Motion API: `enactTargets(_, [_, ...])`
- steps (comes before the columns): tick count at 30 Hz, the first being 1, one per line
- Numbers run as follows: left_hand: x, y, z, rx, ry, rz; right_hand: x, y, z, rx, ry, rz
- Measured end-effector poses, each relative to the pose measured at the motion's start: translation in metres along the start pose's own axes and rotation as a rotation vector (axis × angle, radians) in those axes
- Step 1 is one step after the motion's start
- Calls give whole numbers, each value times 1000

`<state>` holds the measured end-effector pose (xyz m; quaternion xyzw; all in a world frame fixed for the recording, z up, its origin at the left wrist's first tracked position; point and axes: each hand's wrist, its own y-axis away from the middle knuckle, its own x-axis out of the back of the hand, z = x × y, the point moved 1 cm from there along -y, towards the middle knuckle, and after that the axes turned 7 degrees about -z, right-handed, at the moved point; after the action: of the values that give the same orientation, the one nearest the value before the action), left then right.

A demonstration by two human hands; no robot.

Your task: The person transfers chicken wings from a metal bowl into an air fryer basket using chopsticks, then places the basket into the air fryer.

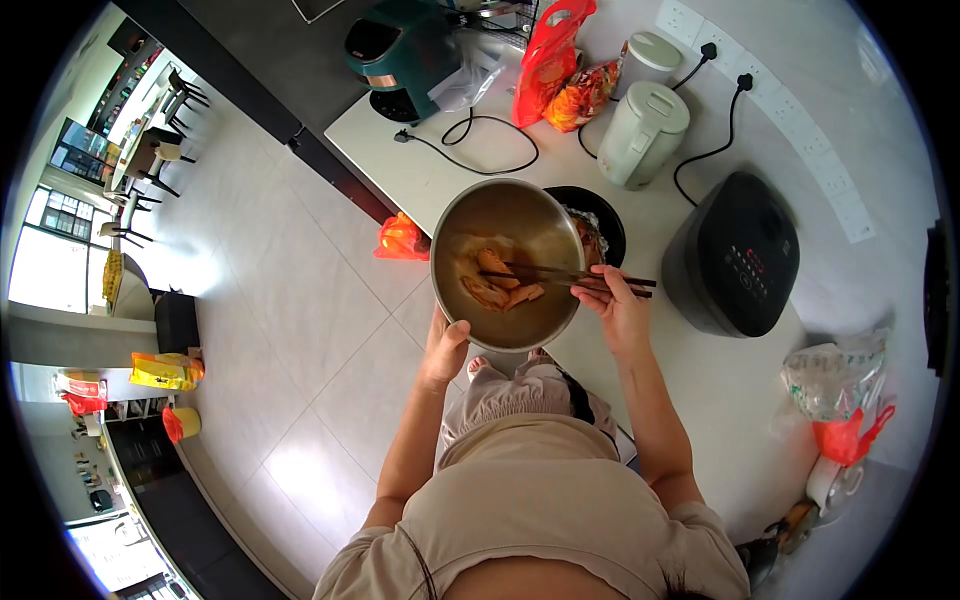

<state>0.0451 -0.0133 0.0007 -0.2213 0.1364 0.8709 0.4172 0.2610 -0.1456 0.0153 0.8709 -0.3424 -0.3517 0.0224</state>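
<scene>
My left hand [447, 347] grips the lower left rim of a steel bowl [507, 210], its thumb over the edge. Brown pieces of food [496, 282], which look like meat, lie in the bottom of the bowl. In my right hand [615, 310] is a pair of dark chopsticks [560, 275], and their tips reach into the bowl at the food. Partly behind the bowl, on the counter, sits a black round dish [612, 216] lined with foil, with dark food in it.
On the white counter [690, 400] stand a black rice cooker [735, 255], a pale kettle [643, 135], a green appliance [400, 60] and red bags [545, 60]. A loose power cord [490, 118] lies near the back edge. An orange-red bag [402, 238] is left of the bowl.
</scene>
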Motion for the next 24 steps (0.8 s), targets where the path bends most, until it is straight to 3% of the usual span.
enactTargets(5, [-3,-2,-3,16,114,41,15,-3,-6,-11,-257,127])
enactTargets(9, [14,-3,1,-3,98,78,32,1,-35,215,-261,218])
enactTargets(16, [37,2,22,-75,148,208,66,-5,-13,274,84,474])
enactTargets(24, [42,5,25,-89,169,212,64,-18,26,209,178,495])
